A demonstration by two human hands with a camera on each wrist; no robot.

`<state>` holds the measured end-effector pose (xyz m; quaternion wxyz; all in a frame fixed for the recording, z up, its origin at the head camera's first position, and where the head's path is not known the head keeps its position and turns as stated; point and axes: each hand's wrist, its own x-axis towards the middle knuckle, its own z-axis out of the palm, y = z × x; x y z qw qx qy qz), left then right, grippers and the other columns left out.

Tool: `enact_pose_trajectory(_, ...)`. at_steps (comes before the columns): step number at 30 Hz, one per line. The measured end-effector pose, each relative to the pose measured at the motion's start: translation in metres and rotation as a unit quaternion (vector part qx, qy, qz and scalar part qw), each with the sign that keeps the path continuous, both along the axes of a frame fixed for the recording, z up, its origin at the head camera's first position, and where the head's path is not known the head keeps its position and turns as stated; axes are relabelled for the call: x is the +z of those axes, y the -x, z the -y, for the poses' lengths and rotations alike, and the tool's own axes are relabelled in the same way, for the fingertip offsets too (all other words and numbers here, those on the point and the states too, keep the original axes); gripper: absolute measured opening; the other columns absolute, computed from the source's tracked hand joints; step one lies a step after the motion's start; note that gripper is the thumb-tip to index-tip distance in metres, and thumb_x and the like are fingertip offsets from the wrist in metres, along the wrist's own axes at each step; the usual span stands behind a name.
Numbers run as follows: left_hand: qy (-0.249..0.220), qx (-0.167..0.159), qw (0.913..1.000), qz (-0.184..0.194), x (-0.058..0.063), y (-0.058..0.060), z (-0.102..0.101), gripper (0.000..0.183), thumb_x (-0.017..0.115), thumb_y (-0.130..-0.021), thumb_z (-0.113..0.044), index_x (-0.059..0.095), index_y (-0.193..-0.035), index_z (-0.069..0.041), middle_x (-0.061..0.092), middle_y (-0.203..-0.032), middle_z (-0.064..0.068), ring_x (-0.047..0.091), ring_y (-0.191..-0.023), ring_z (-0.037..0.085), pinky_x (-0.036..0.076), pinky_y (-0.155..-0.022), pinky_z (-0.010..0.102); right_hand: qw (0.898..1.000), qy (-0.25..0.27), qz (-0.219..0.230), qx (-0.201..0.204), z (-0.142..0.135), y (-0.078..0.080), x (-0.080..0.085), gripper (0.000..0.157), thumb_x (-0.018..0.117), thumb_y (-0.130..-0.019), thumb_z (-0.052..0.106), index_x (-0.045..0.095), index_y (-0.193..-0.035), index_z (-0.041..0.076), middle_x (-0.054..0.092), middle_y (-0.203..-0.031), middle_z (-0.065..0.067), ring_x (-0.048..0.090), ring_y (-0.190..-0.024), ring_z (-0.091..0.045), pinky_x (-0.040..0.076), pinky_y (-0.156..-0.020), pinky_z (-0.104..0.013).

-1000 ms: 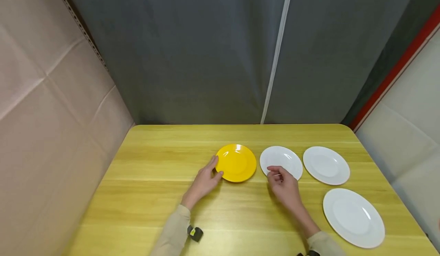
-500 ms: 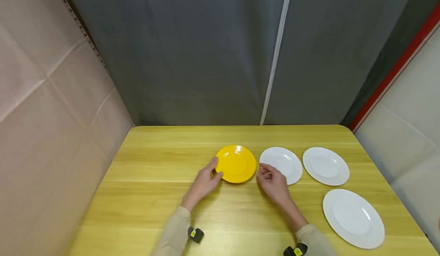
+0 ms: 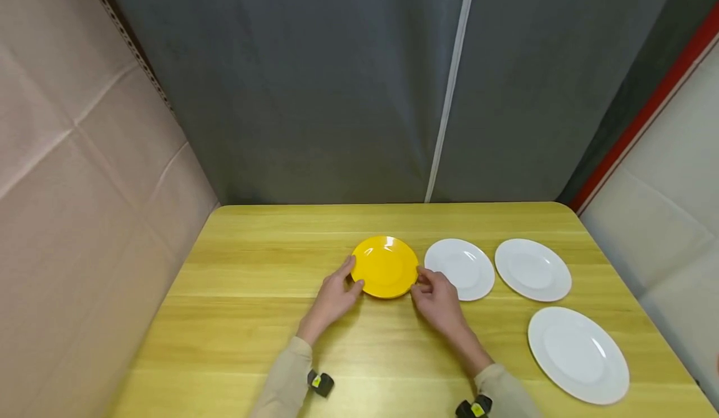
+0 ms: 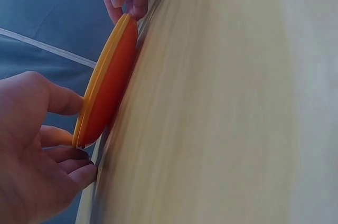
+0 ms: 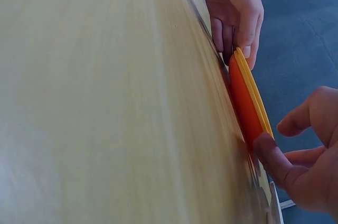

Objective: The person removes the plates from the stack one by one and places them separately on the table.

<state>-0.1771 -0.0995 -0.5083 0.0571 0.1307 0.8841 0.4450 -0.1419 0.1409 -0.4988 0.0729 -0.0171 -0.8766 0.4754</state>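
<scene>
Two yellow plates (image 3: 386, 267) lie nested on the table; the doubled rim shows from the side in the left wrist view (image 4: 100, 84). With thumb and fingers, my left hand (image 3: 331, 299) holds their left edge. At the opposite edge, my right hand (image 3: 438, 299) has its fingers curled about the rim. The right wrist view has one of its fingertips (image 5: 264, 145) against the orange-looking underside, another finger close above the rim. Just right of the yellow plates lies a white plate (image 3: 463, 265), partly behind my right hand.
Another white plate (image 3: 532, 269) lies farther right, and a larger-looking white plate (image 3: 578, 355) sits nearer the front right. The wooden table (image 3: 253, 268) ends at a grey curtain (image 3: 314, 93) at the back. Pale fabric walls (image 3: 101, 218) stand at both sides.
My right hand has moved left, from over the nearest white plate to the right rim of the yellow plates. The left hand and all plates have kept their places.
</scene>
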Motion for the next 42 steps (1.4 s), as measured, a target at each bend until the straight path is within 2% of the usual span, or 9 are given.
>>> enact_pose_trajectory(7,-0.027,0.03,0.9992,-0.007,0.0,-0.001,-0.001,0.062,0.06,-0.102,-0.021,0.036,-0.156,-0.004,0.037,-0.161,0.015,0.036,-0.149,0.028,0.034,-0.121,0.046,1.0,-0.02,0.0,0.006,0.001,0.001,-0.001,0.05,0.066,-0.085,0.003,0.062,-0.135,-0.004,0.068,-0.106,-0.017,0.067,-0.081,-0.012,0.054,-0.071,-0.015)
enact_pose_trajectory(11,-0.07,0.049,0.9963,-0.006,-0.001,0.001,-0.001,0.057,0.059,-0.101,-0.015,0.041,-0.153,-0.002,0.046,-0.155,0.018,0.047,-0.142,0.028,0.044,-0.114,0.041,1.0,-0.018,0.006,0.007,0.001,0.001,-0.002,0.052,0.066,-0.086,0.004,0.061,-0.137,-0.003,0.067,-0.106,-0.017,0.066,-0.079,-0.01,0.054,-0.071,-0.015)
enact_pose_trajectory(15,-0.122,0.081,0.9891,-0.016,0.0,0.002,-0.001,0.049,0.06,-0.099,-0.008,0.05,-0.146,0.003,0.06,-0.141,0.022,0.062,-0.128,0.03,0.055,-0.1,0.034,1.0,-0.014,0.013,0.011,0.003,0.001,-0.003,0.052,0.065,-0.087,0.003,0.06,-0.138,-0.003,0.066,-0.108,-0.017,0.066,-0.078,-0.01,0.054,-0.071,-0.016)
enact_pose_trajectory(20,-0.133,0.133,0.9813,-0.042,0.002,0.004,-0.002,0.041,0.066,-0.094,-0.005,0.063,-0.134,0.002,0.073,-0.117,0.021,0.072,-0.107,0.03,0.061,-0.088,0.032,1.0,-0.009,0.025,0.007,0.006,0.002,-0.003,0.051,0.066,-0.089,0.006,0.059,-0.139,-0.002,0.065,-0.109,-0.016,0.066,-0.079,-0.011,0.054,-0.073,-0.018)
enact_pose_trajectory(26,-0.137,0.161,0.9764,-0.043,0.0,0.005,-0.001,0.034,0.069,-0.091,-0.003,0.069,-0.126,-0.001,0.074,-0.105,0.017,0.075,-0.093,0.028,0.063,-0.081,0.03,1.0,-0.008,0.027,-0.01,0.01,0.003,-0.004,0.051,0.066,-0.089,0.007,0.059,-0.139,0.0,0.064,-0.108,-0.015,0.067,-0.081,-0.012,0.054,-0.078,-0.021)
enact_pose_trajectory(31,-0.152,0.172,0.9725,-0.039,0.001,0.005,0.001,0.032,0.07,-0.09,-0.002,0.07,-0.123,-0.001,0.073,-0.101,0.016,0.075,-0.089,0.026,0.063,-0.075,0.027,0.999,0.006,0.032,-0.01,0.011,0.003,-0.005,0.054,0.065,-0.091,0.006,0.054,-0.144,-0.002,0.062,-0.109,-0.016,0.07,-0.084,-0.015,0.054,-0.076,-0.018)
enact_pose_trajectory(38,-0.196,0.184,0.9633,-0.001,0.003,0.004,0.005,0.034,0.066,-0.09,0.003,0.068,-0.125,0.0,0.068,-0.102,0.019,0.074,-0.079,0.023,0.062,-0.062,0.025,1.0,0.007,0.023,-0.013,0.013,0.004,-0.006,0.056,0.066,-0.092,0.006,0.051,-0.146,-0.003,0.062,-0.109,-0.018,0.072,-0.086,-0.02,0.057,-0.075,-0.019)
enact_pose_trajectory(42,-0.21,0.188,0.9596,0.011,0.005,0.004,0.012,0.035,0.064,-0.091,0.005,0.067,-0.126,0.0,0.067,-0.103,0.021,0.073,-0.073,0.02,0.063,-0.061,0.028,1.0,0.001,0.014,-0.017,0.014,0.004,-0.007,0.056,0.066,-0.092,0.007,0.051,-0.146,-0.004,0.062,-0.108,-0.018,0.072,-0.086,-0.02,0.058,-0.076,-0.02)
